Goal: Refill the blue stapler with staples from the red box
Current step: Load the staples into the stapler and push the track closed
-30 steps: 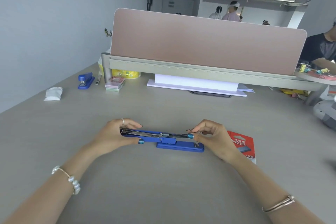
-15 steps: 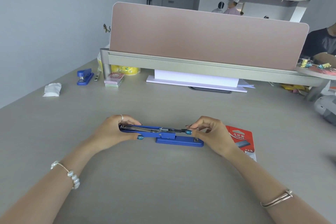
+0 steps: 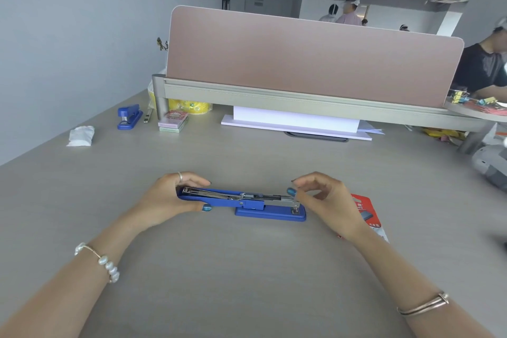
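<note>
The blue stapler [image 3: 270, 212] lies swung open and flat on the grey desk, its metal staple channel facing up. My left hand [image 3: 167, 197] grips the opened top arm at the left end, fingers over it and thumb in front. My right hand [image 3: 326, 200] hovers at the stapler's right end with curled fingers apart; only the thumb tip touches the magazine's front. The red staple box [image 3: 366, 211] lies flat on the desk just behind my right wrist, partly hidden by it.
A second blue stapler [image 3: 129, 116], a crumpled white tissue [image 3: 81, 136] and a small stack of boxes [image 3: 173, 121] sit at the far left. A pink divider [image 3: 301, 63] with white paper [image 3: 296, 122] under it closes the back. A person [image 3: 482, 63] sits at the far right.
My right hand's fingers have lifted off the stapler's front end and spread apart. The left hand keeps its grip on the top arm.
</note>
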`<state>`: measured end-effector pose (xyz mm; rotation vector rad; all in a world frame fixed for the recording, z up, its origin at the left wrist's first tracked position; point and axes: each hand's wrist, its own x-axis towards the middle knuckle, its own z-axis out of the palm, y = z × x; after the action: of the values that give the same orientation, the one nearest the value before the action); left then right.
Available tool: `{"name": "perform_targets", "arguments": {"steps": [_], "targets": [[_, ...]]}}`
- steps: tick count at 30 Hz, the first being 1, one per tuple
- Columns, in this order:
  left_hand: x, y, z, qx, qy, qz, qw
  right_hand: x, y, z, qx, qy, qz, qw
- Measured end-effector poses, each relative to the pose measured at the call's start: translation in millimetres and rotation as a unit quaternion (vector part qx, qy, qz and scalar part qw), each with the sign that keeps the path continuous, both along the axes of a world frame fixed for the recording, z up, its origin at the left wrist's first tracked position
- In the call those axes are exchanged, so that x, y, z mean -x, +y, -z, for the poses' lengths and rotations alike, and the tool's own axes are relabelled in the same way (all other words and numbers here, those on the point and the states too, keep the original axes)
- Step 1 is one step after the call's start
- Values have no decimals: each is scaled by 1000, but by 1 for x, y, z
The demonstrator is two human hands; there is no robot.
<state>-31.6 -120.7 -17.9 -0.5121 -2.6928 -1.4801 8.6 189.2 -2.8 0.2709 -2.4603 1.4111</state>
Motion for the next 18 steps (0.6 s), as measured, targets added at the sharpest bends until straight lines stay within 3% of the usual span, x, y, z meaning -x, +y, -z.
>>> {"name": "perform_targets", "arguments": {"steps": [5, 10, 14, 18], "targets": [[-7, 10, -18, -182, 18, -45, 982, 0, 16, -18, 48, 20, 64, 997], [-12, 40, -37, -309, 43, -51, 949, -8, 27, -14, -110, -165, -44, 979], [-14, 72, -45, -272, 76, -8, 959, -8, 26, -12, -147, -179, -70, 970], [-12, 108, -48, -141, 103, 40, 984, -9, 26, -10, -161, -179, -70, 968]]}}
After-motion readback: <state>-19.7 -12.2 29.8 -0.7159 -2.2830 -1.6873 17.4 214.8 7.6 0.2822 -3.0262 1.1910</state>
